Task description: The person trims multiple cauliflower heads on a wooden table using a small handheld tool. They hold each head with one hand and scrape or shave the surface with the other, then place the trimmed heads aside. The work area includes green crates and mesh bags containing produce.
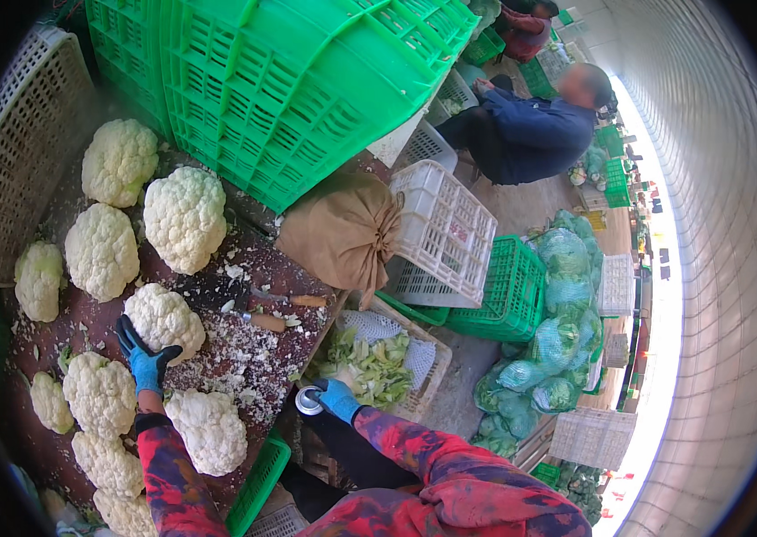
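Observation:
My left hand [143,356], in a blue and black glove, grips the near side of a cauliflower head [165,321] on the dark red tabletop [271,396]. Its thumb and fingers are spread around the curd. In my right hand [337,399], also gloved, is a round silvery-white object [309,401], held just off the table's edge; what it is I cannot tell. More cauliflower heads lie about the left hand, among them a large one [185,219] and one beside my forearm [207,431]. Beyond them rest a broad dark-bladed knife [264,321] and a smaller knife [308,301], both wooden-handled.
Green plastic crates [298,87] rise at the table's far side, next to a tied brown cloth sack [341,231]. A crate of leaf trimmings [442,362] stands below the edge. Netted cabbages [556,322] and a seated person [526,134] are farther right.

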The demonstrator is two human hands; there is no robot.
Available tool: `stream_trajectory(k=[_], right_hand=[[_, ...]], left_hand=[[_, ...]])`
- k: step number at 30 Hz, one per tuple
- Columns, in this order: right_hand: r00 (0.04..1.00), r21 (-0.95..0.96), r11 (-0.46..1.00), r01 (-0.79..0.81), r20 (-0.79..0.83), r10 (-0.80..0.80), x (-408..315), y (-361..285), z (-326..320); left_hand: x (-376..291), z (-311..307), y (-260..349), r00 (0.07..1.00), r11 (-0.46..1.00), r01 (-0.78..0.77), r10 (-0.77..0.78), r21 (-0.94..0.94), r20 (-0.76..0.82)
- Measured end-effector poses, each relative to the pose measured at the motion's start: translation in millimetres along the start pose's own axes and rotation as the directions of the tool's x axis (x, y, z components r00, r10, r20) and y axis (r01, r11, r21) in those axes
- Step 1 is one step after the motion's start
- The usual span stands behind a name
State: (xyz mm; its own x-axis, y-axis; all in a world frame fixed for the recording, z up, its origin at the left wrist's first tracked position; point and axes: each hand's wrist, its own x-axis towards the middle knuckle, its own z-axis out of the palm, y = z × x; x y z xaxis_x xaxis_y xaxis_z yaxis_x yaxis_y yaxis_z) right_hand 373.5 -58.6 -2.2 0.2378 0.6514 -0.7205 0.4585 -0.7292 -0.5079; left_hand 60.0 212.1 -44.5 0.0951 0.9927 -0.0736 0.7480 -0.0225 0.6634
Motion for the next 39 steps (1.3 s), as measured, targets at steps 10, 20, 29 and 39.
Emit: stream_trajectory(k=[10,20,29,39], right_hand=[[0.999,-0.007,0.999,-0.053,0.005,0.053,-27.8,40.9,-12.3],[0.998,-0.069,0.997,-0.04,0.051,0.044,-26.8,53.3,-3.9],[0.971,0.488,0.844,-0.224,0.183,0.152,-12.9,63.7,-1.5],[0.99,0.551,0.834,0.038,0.094,-0.106,64.2,-104.1,50.3]], left_hand=[[-0.8,-2.5,2.6,1.0,1.0,0.021,-0.021,-0.002,0.008],[-1.5,-4.1,5.8,1.0,1.0,-0.023,0.023,0.013,0.006],[-58.4,-28.4,27.0,0.979,0.992,0.124,-0.126,-0.017,-0.158],[-212.7,-34.9,11.1,0.606,0.701,0.632,-0.713,-0.331,-0.352]])
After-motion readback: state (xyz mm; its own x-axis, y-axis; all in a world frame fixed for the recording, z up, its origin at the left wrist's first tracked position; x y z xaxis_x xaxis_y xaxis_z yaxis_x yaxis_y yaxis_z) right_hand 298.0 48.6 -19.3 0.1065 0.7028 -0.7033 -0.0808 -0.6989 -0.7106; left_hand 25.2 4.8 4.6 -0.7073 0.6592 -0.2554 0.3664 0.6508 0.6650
